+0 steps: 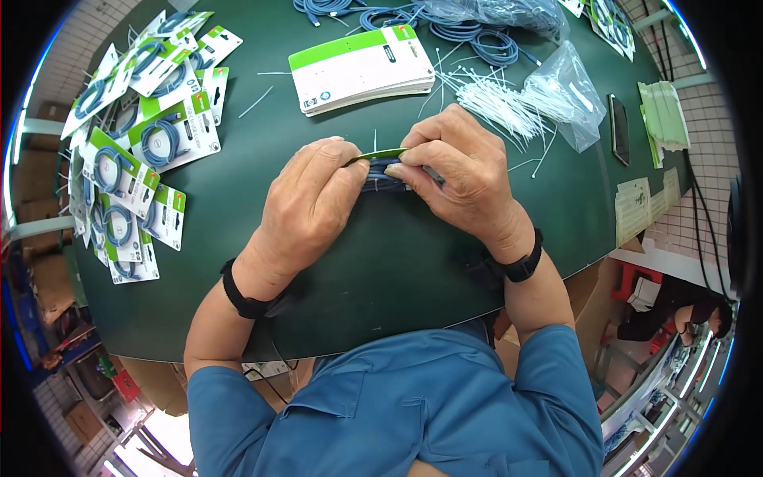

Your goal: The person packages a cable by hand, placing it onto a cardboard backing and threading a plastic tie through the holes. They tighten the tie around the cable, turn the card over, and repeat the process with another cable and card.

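Observation:
Above the middle of the dark green table, both my hands hold a coiled blue-grey cable against a green-edged backing card. The card is seen nearly edge-on. My left hand pinches the left end, fingers closed. At the right end my right hand is closed too, thumb on the coil and fingers behind the card. A thin white cable tie stands up behind the card. Past my hands lies a stack of green and white cards.
Carded cables lie heaped at the left. A pile of white cable ties is at the right, beside a clear plastic bag. Loose blue cables lie at the back. A phone rests near the right edge; a person sits beyond.

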`<state>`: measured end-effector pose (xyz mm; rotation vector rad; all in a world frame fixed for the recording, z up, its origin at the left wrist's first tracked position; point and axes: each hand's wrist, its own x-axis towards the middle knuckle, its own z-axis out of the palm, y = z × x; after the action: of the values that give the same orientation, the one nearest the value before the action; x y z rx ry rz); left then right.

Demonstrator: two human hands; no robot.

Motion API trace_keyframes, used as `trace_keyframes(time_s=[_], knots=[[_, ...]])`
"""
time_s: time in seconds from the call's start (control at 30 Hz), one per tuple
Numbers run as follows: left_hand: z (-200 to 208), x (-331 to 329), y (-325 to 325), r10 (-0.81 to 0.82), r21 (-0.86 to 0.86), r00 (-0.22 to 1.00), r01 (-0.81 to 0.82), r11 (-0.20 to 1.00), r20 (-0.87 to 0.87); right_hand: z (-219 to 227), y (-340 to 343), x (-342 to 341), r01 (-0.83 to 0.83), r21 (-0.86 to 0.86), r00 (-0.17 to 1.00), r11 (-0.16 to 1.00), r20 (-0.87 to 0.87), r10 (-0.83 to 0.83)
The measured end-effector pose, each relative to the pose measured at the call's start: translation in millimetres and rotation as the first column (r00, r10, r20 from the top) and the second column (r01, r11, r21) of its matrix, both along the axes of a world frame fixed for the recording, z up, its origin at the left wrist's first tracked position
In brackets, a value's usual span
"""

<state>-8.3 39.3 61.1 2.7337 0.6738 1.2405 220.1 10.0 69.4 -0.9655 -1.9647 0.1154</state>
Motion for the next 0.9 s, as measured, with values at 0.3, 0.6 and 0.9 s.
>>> trace_keyframes(time_s=[0.3,0.6,0.9], knots=[[27.7,26.4,-7.1,-0.013,-0.015,1.000,0.013,1.000,-0.002,14.8,-6.5,19.0,0.043,0.030,0.999,0.999,0.004,-0.043],[35.2,42.2,-17.3,-0.004,-0.035,1.000,0.003,0.999,-0.011,29.9,-5.6,112.0,0.224,-0.473,0.931,0.852,-0.156,-0.331],[29.2,41.6,-17.0,-0.030,-0.028,1.000,0.030,0.999,0.004,1.1,3.6,136.1,0.590,-0.471,0.804,0.655,0.410,-0.430]])
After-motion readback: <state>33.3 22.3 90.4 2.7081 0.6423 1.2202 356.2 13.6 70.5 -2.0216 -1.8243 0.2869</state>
